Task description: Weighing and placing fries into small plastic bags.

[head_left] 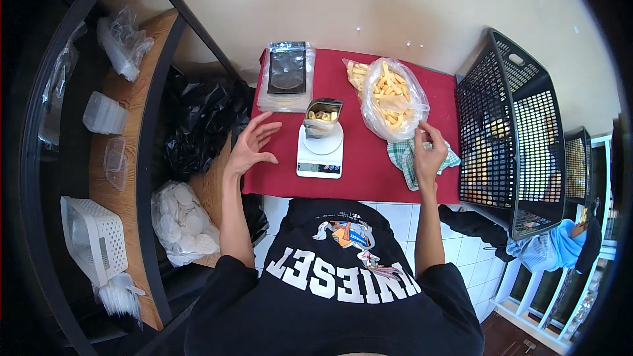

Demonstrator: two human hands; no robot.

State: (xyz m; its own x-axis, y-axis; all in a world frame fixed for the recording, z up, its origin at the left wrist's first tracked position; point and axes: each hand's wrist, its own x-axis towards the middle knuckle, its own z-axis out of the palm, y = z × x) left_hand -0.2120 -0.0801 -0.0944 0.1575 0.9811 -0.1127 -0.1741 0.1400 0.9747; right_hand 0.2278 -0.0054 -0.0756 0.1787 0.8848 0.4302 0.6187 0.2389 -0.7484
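A small stand-up pouch (322, 128), opened at the top with pale yellow pieces inside, stands on a white digital kitchen scale (320, 165). My left hand (254, 144) is open to the left of the scale, fingers spread and apart from the pouch. Right of the scale sits a clear plastic bag (374, 118) full of pale yellow stick-shaped snacks (390, 86). My right hand (430, 150) is at the bag's lower right edge, its thumb and fingers curled into a pinch. Whatever is between those fingertips is too small to tell.
A red cloth (277, 178) covers the table. Flat pouches (287, 72) lie stacked at the back left; a green checked cloth (403, 161) is under my right hand. A black crate (511, 138) stands right, and shelving with plastic containers (105, 113) stands left.
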